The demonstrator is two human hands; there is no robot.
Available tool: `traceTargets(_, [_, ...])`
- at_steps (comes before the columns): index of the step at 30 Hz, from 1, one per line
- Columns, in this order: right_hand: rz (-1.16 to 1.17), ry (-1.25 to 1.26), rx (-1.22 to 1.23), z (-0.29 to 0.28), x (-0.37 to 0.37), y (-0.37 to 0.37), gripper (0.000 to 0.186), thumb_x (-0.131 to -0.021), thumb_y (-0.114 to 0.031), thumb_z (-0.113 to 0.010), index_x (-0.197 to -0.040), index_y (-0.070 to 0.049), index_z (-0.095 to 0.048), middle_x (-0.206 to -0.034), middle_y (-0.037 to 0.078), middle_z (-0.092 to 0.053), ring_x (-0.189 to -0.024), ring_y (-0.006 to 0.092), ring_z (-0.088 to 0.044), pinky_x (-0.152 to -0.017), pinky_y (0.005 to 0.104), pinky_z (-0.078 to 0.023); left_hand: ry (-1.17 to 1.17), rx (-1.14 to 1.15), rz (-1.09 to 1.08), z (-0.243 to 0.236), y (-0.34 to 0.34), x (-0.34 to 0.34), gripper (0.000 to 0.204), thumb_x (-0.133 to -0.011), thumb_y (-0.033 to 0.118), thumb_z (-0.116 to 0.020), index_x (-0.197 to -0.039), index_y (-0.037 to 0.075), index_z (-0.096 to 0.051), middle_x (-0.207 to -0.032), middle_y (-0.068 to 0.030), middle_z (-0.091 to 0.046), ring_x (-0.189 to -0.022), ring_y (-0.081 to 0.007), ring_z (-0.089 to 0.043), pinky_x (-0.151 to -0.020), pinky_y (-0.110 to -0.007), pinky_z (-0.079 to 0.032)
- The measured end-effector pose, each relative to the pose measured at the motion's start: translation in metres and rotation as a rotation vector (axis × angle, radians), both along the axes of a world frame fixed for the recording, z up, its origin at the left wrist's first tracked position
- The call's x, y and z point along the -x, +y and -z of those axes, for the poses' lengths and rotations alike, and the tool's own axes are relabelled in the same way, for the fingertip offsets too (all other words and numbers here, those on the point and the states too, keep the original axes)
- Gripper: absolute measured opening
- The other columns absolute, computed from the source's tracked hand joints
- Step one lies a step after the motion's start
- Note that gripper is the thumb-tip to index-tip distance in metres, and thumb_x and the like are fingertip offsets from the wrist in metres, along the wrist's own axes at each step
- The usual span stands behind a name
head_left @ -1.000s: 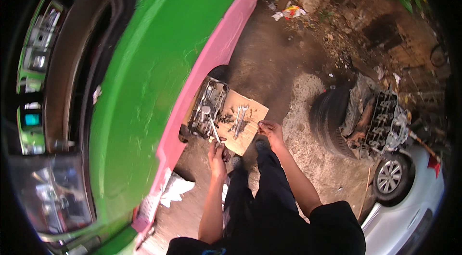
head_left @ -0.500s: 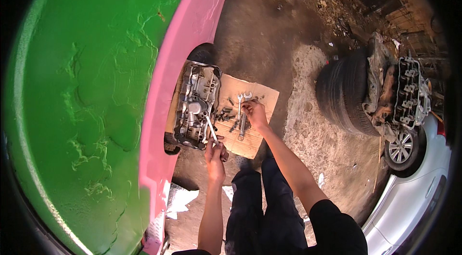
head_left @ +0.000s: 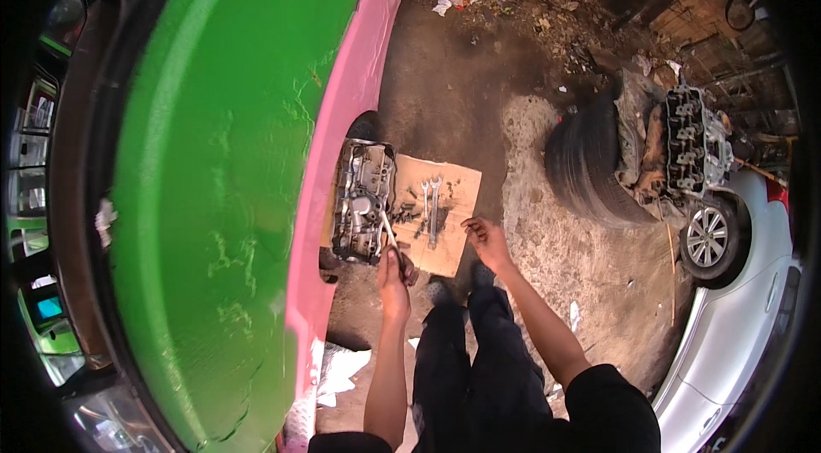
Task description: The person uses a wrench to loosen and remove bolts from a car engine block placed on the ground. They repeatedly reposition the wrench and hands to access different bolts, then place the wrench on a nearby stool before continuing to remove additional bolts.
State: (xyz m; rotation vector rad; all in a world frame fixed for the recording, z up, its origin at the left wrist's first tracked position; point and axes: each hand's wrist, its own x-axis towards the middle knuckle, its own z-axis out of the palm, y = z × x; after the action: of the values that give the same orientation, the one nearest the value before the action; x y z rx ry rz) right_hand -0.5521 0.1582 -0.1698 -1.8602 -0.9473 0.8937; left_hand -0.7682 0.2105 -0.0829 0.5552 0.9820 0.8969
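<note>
Black short-sleeved top, bare forearms, dark trousers, dark shoes; hands ungloved.

Green and pink vehicle body (head_left: 256,153) looms on my left. Bare, stained concrete ground (head_left: 453,85) under me, daylight on it. Stacked tyres (head_left: 586,164) off to my right, a white car (head_left: 744,316) beyond, rubble and litter (head_left: 547,0) ahead.

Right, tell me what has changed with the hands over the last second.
The right hand has drawn back off the wrenches to the near edge of the cardboard sheet, open and holding nothing. The left hand keeps its grip on a slim tool pointed at the metal engine part. The wrenches and the engine part lie where they were.
</note>
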Motion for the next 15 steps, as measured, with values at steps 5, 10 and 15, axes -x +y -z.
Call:
traceTargets(5, [-0.002,0.032,0.007,-0.074,-0.008,-0.024,0.018,-0.091,-0.002,-0.057,-0.104,0.0,-0.069,-0.083,0.015,-0.07,-0.076,0.0204,-0.07,-0.068,0.0339,-0.053,-0.012,-0.065,0.112,-0.054,0.0,-0.013,0.023,-0.108,0.029,-0.04,-0.107,0.008,-0.05,-0.069,0.002,-0.037,-0.058,-0.0085,-0.033,-0.055,-0.026,-0.03])
traceTargets(10, [0.046,0.095,-0.035,-0.15,-0.003,-0.05,0.017,-0.093,-0.005,-0.058,-0.105,-0.001,-0.069,-0.085,0.015,-0.072,-0.079,0.0213,-0.071,-0.071,0.034,-0.053,-0.096,-0.075,0.178,-0.105,-0.024,-0.029,0.022,-0.108,0.027,-0.042,-0.101,0.008,-0.05,-0.071,0.0018,-0.039,-0.06,-0.0076,-0.036,-0.054,-0.025,-0.033])
traceTargets(15, [0.108,0.131,-0.13,-0.192,-0.006,-0.094,0.017,-0.098,-0.009,-0.057,-0.107,0.0,-0.068,-0.083,0.005,-0.067,-0.074,0.0106,-0.06,-0.068,0.0266,-0.049,-0.244,-0.065,0.26,-0.121,-0.055,-0.056,0.022,-0.107,0.026,-0.045,-0.101,0.006,-0.051,-0.078,0.0005,-0.043,-0.066,-0.0099,-0.042,-0.061,-0.026,-0.038])
